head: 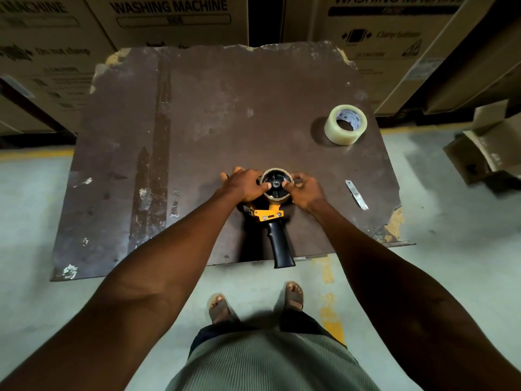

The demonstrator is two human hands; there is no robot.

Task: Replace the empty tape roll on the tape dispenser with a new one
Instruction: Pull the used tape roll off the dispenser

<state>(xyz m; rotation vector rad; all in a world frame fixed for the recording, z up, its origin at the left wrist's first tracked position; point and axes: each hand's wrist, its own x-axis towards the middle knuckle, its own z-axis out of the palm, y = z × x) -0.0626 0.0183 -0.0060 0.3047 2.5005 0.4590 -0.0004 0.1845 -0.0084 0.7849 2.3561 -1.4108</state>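
A yellow and black tape dispenser (270, 214) lies flat on a dark brown board (197, 131), its black handle pointing toward me past the board's near edge. An empty brown cardboard roll (277, 196) sits on its black hub. My left hand (244, 184) grips the roll's left side, thumb on its rim. My right hand (303, 189) holds the right side, a fingertip over the rim. A full roll of clear tape (345, 125) lies flat at the board's right, apart from both hands.
A small metal blade (356, 194) lies on the board right of my right hand. Washing machine cartons (169, 21) stand behind the board. An open cardboard box (485, 153) sits on the floor at right. My sandalled feet are below the board's near edge.
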